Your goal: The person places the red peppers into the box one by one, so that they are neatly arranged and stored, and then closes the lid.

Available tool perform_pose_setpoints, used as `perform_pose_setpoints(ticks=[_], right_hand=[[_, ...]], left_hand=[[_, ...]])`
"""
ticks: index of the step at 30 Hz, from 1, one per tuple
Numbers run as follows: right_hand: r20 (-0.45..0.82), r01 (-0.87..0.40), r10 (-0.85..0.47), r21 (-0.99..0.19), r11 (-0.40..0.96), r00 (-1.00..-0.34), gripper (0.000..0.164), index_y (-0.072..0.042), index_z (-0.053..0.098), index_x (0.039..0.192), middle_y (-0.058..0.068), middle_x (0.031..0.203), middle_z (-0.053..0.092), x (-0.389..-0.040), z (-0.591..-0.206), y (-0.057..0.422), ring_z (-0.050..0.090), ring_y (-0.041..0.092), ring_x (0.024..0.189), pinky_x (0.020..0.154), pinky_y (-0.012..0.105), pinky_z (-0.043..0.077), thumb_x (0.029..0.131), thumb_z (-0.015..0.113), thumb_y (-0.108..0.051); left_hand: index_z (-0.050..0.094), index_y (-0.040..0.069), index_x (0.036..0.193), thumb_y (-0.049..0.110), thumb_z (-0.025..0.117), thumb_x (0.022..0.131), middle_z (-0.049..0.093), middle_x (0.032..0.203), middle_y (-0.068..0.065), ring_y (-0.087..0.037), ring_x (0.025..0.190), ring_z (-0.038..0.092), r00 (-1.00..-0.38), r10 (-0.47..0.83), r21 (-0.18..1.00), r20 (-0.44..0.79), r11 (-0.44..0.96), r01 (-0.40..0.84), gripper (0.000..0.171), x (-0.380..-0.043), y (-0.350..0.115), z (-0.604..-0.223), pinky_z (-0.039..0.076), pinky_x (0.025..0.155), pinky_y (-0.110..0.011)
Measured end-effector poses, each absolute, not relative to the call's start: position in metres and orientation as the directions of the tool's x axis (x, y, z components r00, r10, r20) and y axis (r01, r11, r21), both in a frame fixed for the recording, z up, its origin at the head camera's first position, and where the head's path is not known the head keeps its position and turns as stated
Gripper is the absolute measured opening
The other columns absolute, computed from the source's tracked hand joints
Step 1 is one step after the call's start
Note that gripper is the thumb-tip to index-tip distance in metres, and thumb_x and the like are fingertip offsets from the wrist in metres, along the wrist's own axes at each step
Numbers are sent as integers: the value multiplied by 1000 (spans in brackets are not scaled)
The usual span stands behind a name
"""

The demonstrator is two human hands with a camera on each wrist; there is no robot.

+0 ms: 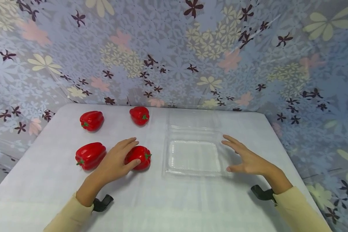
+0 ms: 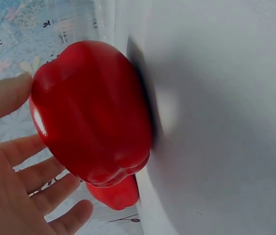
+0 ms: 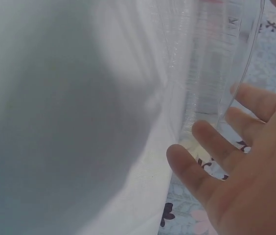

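My left hand [image 1: 114, 164] is at the near right red bell pepper [image 1: 143, 158], which lies on the table with its green stem toward the clear plastic container [image 1: 191, 174]. In the left wrist view the thumb meets the edge of this pepper, and the other fingers spread loosely beside and behind it, not curled round it. My right hand [image 1: 247, 160] hovers at the right side of the container, fingers spread and thumb apart, holding nothing. Seen from the right wrist, its fingertips are close to the container wall [image 3: 211, 63]; whether they touch is unclear. The container's lid [image 1: 192, 119] lies folded back.
Three other red bell peppers lie on the white table [image 1: 162, 203]: one at the back left [image 1: 91, 120], one at the back middle [image 1: 140, 115], one left of my left hand [image 1: 90, 156]. A flower-patterned cloth [image 1: 174, 58] rises behind the table.
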State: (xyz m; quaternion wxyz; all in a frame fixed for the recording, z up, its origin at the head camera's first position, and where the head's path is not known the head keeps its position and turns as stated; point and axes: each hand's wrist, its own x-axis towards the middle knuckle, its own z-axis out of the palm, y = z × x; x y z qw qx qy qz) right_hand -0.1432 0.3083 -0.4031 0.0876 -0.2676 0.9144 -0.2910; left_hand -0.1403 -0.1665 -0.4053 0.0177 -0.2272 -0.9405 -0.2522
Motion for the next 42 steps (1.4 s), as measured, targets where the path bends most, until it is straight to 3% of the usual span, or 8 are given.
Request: perform_pose_setpoints(ticks=[7,15,30,42], right_hand=[[-23,-401,-540,-644,652,-842,95,-4,19,157,25,164,5,-144,-405,306,22,55,144,99,76,35,84,78,-19],[-19,-408,-526,-608,681,-850,94,-5,25,156,23,165,9,-147,-405,307,11,57,146,102,82,20,81,80,-22],[-42,-378,-516,-630,678,-856,109,-4,18,158,25,165,8,-147,-404,308,10,58,146,103,82,19,75,85,-26],[-33,-388,-522,-630,673,-852,109,-8,17,159,22,165,7,-145,-407,308,10,58,146,102,81,22,75,85,-26]], left_hand=[[52,14,142,27,84,76,52,145,-11,-33,132,51,-884,445,480,142,751,454,74,-140,-169,-407,60,88,-48],[47,14,146,24,83,78,52,146,-11,-34,132,51,-895,441,496,68,764,414,79,-137,-169,-408,59,89,-48],[46,15,147,23,84,78,52,147,-9,-33,133,51,-904,425,508,36,771,383,79,-137,-168,-409,59,92,-48],[49,20,147,24,83,79,52,145,-12,-35,130,52,-892,439,497,106,754,430,76,-134,-170,-416,61,86,-46]])
